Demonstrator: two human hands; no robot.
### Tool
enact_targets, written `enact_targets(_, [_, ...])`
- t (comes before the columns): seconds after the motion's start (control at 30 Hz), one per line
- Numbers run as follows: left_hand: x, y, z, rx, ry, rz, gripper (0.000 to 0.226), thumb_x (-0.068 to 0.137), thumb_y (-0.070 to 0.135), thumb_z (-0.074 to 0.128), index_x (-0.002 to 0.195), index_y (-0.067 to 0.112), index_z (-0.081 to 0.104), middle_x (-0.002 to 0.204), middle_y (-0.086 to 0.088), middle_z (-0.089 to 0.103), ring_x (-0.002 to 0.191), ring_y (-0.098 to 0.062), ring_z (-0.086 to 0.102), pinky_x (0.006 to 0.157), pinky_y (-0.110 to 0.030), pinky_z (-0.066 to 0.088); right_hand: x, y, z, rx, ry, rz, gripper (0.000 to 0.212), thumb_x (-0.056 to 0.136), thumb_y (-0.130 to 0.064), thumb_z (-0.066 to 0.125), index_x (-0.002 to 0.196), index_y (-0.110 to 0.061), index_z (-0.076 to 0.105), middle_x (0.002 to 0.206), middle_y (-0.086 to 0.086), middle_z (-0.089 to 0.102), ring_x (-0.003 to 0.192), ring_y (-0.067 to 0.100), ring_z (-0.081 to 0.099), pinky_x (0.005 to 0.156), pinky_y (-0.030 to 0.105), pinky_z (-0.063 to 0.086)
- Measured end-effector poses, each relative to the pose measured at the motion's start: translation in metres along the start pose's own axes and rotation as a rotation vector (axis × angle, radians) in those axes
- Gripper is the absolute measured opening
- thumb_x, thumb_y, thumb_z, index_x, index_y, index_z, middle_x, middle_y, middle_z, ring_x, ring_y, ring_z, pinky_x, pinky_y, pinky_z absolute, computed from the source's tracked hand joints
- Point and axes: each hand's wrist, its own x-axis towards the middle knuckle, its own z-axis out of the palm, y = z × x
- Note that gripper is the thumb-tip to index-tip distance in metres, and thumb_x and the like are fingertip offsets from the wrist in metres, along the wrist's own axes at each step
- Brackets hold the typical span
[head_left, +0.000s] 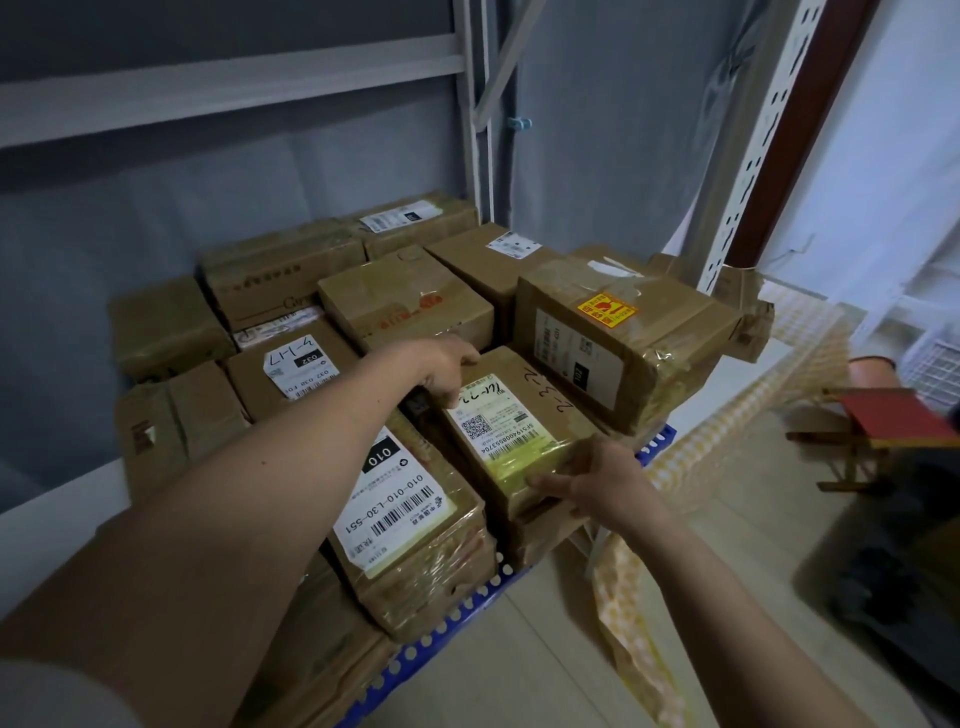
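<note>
Centre frame: I've got the parcel (511, 431) by both ends, left hand (444, 366) curled over the far corner, right hand (592, 480) gripping the near edge. Probably starting the lift. Next: raise it clear of the stickered box (623, 338) to its right.

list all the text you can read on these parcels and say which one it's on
"SF5194008553704": label on the held parcel, gripped by the left hand and right hand
"2-3-2", handwritten, as it seems: same parcel's bare cardboard
"010" and "010-010-L30-551": label on the near-left parcel
"032": label on the parcel behind it
yellow sticker on the big right parcel, and all fine print: too blurred to read
</note>
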Motion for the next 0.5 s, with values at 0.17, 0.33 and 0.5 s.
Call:
enact_targets(0.17, [-0.002,0.001,0.002,-0.01,0.035,-0.012,0.072,0.085,0.001,0.065,0.148,0.015,0.033,0.15,-0.006,0.038,0.132,-0.024,0.042,0.103,-0.032,0.04,-0.011,-0.017,-0.014,-0.451,0.079,-0.109,0.043,0.075,-0.052,0.072,0.094,-0.019,0.054,0.092,-0.002,0.059,0.086,0.017,0.059,0.077,0.036,0.055])
enact_targets(0.33, [-0.01,-0.012,0.001,-0.02,0.171,-0.057,0.068,0.086,0.005,0.062,0.145,0.024,0.036,0.146,-0.004,0.044,0.123,-0.025,0.051,0.099,-0.037,0.048,-0.013,-0.046,-0.018,-0.668,0.158,-0.31,0.035,0.084,-0.043,0.066,0.103,-0.016,0.052,0.103,0.004,0.059,0.092,0.021,0.057,0.079,0.038,0.054])
enact_targets(0.5, [-0.043,-0.035,-0.011,-0.013,0.321,-0.085,0.059,0.089,0.008,0.061,0.142,0.025,0.042,0.134,-0.005,0.052,0.117,-0.024,0.053,0.09,-0.033,0.046,-0.007,-0.075,-0.001,-0.8,0.084,-0.484,0.063,0.086,-0.041,0.064,0.14,-0.02,0.039,0.137,0.008,0.041,0.125,0.028,0.038,0.103,0.042,0.041])
